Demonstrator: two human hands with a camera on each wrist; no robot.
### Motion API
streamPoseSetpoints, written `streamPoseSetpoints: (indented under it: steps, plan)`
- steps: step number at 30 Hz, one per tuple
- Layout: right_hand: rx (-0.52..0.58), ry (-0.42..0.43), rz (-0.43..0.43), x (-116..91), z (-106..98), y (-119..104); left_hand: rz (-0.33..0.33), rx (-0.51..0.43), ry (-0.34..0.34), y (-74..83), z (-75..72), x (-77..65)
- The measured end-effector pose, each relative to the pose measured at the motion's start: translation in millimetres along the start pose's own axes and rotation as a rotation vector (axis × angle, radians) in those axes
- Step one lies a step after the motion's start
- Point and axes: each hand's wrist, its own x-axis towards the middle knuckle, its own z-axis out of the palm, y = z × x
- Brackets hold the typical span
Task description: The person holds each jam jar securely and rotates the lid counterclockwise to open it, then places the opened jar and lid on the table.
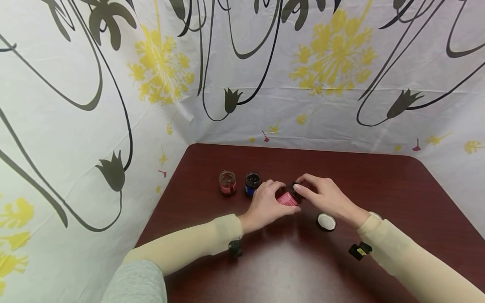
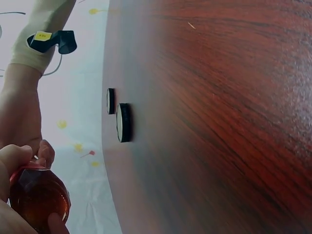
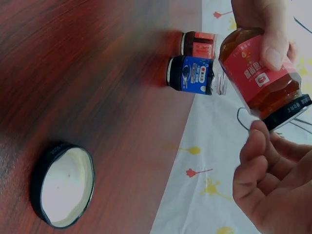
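Note:
My left hand (image 1: 265, 203) grips a glass jar (image 3: 253, 68) of amber contents with a red label, holding it tilted above the table. At the jar's mouth end is a black lid (image 3: 287, 112). My right hand (image 1: 327, 195) has its thumb and fingers at that lid, pinching its edge in the head view. The right wrist view shows curled fingertips (image 3: 258, 127) against the rim. From the left wrist, the jar's rounded glass base (image 2: 39, 197) shows between fingers.
Left of my hands stand two lidless jars, one with a red label (image 1: 227, 185) and one with a blue label (image 1: 251, 185). A black lid (image 1: 326, 221) lies white side up on the table (image 1: 280, 269). Another lid (image 2: 110, 101) lies beyond it. Patterned cloth (image 1: 265, 75) borders the table.

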Motion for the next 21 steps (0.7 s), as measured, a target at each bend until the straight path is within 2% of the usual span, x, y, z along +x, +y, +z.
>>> streamPoseSetpoints:
  steps: [11,17,21]
  plan:
    - [0.043,0.113,0.1,-2,11,-10,-0.031,-0.022,-0.005,10.9,-3.9,-4.9]
    - [0.109,0.181,0.095,-6,15,-11,-0.035,-0.053,-0.006,14.9,-6.7,-5.7]
    - [0.149,0.227,0.058,-10,17,-11,-0.033,-0.064,-0.005,19.3,-9.2,-8.4]
